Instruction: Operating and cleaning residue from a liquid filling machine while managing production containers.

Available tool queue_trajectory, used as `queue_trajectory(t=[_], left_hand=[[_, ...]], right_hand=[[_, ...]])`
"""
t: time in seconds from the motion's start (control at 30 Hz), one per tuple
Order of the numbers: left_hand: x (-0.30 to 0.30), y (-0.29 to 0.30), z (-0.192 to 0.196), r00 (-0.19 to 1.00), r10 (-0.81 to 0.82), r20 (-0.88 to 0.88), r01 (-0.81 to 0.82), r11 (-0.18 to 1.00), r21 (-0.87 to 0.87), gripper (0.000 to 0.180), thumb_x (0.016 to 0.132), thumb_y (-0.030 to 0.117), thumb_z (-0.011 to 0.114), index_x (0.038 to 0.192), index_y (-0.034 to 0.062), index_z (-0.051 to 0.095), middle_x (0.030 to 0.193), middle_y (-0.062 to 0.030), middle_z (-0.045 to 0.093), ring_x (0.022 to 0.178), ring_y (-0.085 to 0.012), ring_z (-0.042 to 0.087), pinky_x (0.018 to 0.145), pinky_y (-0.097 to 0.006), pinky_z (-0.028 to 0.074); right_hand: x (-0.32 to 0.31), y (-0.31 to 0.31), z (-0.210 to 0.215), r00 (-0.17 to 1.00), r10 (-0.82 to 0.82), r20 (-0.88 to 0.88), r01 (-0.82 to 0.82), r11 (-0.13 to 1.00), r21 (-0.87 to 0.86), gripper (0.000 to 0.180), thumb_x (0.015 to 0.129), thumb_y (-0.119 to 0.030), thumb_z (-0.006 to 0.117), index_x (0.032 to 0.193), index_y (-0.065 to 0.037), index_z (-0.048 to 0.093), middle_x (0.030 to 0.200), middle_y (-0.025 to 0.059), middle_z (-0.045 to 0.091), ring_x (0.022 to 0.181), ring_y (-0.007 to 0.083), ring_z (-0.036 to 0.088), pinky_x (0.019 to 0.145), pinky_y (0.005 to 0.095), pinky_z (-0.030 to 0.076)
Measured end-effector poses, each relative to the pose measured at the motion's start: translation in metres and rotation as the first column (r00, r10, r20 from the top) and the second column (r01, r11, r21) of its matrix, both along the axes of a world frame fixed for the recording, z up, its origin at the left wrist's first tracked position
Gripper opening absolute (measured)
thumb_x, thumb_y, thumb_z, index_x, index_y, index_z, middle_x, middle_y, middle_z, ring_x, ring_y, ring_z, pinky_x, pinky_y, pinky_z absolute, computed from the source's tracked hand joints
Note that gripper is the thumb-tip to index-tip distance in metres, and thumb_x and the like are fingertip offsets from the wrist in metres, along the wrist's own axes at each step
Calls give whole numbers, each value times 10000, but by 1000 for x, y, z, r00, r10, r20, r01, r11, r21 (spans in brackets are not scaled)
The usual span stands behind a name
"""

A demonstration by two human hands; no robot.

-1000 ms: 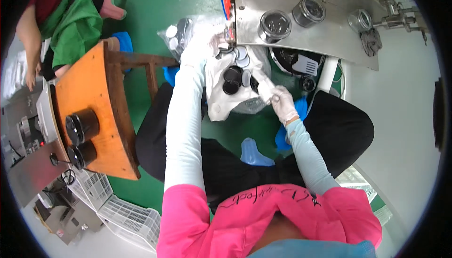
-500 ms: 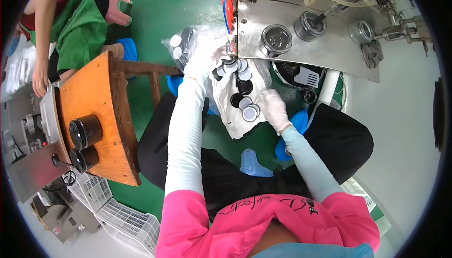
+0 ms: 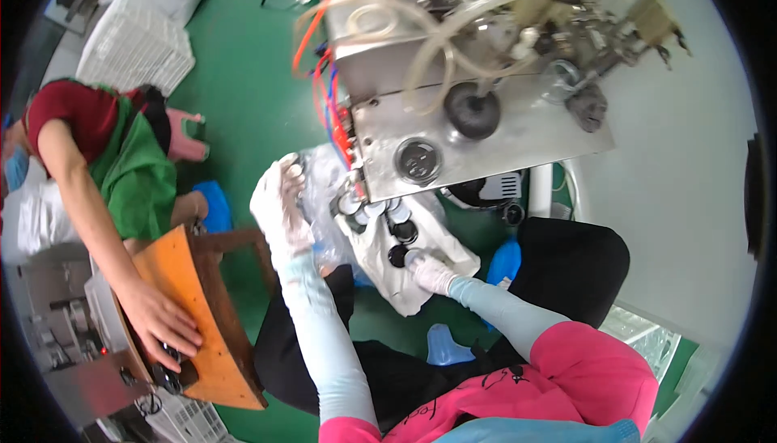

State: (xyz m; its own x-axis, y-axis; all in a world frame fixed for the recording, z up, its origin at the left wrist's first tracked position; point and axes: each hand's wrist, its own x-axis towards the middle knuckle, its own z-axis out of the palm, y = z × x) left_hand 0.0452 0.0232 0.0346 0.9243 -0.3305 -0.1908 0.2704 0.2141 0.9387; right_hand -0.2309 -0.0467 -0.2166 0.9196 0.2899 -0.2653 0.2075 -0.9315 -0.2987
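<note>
I see my gloved right hand pinching a round white-rimmed cap over the white bag (left hand loosely curled, grip unclear).

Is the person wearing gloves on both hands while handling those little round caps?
Yes, the left hand and the right hand both wear white gloves, the right one resting among small round black and white caps on a white bag.

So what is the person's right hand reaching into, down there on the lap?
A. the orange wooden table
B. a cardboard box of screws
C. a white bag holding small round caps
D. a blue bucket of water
C: the gloved right hand rests at the white bag on the lap, among small round black and white caps lying in it.
</note>
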Motion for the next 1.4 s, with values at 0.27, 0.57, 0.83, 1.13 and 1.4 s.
queue_trajectory(t=[0.27, 0.57, 0.83, 1.13, 1.4], left_hand=[[-108, -68, 49, 983, -56, 175, 81, 987, -139, 323, 869, 94, 531, 1153, -59, 503, 1116, -132, 563, 1021, -186, 537, 922, -309, 406], [-133, -72, 51, 962, -214, 167, 224, 974, -40, 347, 845, 23, 519, 1183, -51, 487, 1162, -129, 541, 1044, -180, 527, 920, -286, 408], [-143, -60, 48, 975, -206, 83, 212, 975, -72, 343, 842, -4, 513, 1180, -53, 482, 1121, -125, 551, 1032, -179, 529, 921, -284, 408], [-151, -50, 50, 971, -188, 144, 193, 981, -19, 326, 827, 22, 544, 1143, -50, 512, 1070, -119, 577, 969, -166, 557, 876, -271, 432], [-143, -24, 38, 976, -154, 157, 158, 987, -16, 284, 846, 21, 533, 1114, -73, 530, 1049, -131, 594, 919, -179, 589, 815, -275, 470]], right_hand=[[-12, -76, 138, 186, -468, -864, 246, -829, 502, 116, 844, -107, 484, 949, -78, 524, 829, 90, 606, 713, 220, 617, 614, 340, 529], [-28, -187, 281, 343, -757, -556, 58, -574, 817, 278, 868, -116, 511, 1132, -33, 539, 981, 49, 561, 763, 103, 550, 659, 226, 481], [-33, -191, 285, 553, -690, -468, 28, -546, 838, 422, 913, -390, 457, 1126, -36, 541, 945, 37, 564, 779, 116, 553, 670, 232, 479], [-40, -186, 294, 557, -667, -495, 45, -571, 820, 482, 936, -422, 373, 1133, -8, 520, 961, 67, 575, 811, 137, 567, 691, 248, 493], [-47, -191, 289, 605, -653, -455, -19, -583, 812, 496, 938, -429, 355, 1128, -1, 519, 958, 73, 575, 799, 150, 573, 678, 254, 504]])
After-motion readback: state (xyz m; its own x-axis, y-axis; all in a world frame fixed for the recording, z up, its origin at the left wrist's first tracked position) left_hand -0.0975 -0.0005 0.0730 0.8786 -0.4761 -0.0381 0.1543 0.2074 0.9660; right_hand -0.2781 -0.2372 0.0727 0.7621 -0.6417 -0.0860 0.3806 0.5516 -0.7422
